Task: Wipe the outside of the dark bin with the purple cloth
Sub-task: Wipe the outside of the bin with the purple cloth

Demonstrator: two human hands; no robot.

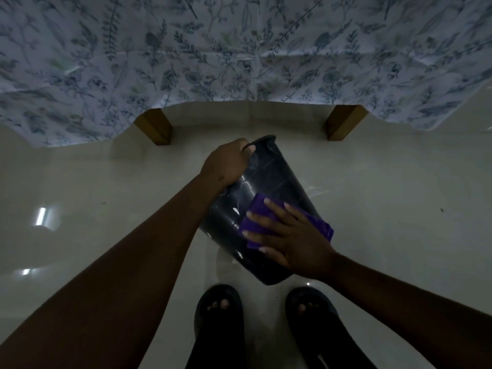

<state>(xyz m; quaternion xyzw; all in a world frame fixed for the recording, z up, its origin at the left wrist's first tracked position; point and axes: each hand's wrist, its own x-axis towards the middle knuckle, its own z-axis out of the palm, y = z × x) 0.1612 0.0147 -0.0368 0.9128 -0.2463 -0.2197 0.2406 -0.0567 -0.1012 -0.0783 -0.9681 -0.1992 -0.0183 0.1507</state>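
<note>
The dark bin (pixel 269 182) is tipped over, its rim pointing away from me and its base near my feet, held above the pale floor. My left hand (pixel 226 166) grips the bin's rim at the far end, fingers curled over the edge. My right hand (pixel 290 237) lies flat with fingers spread, pressing the purple cloth (pixel 255 217) against the bin's outer wall near its base. Part of the cloth sticks out beyond my hand on the right. Small white marks show on the bin's side.
A floral cloth (pixel 239 49) hangs over a table ahead, with two wooden legs (pixel 155 126) (pixel 343 123) showing below its hem. My feet in dark sandals (pixel 221 310) stand on the glossy pale floor (pixel 106 195) just under the bin.
</note>
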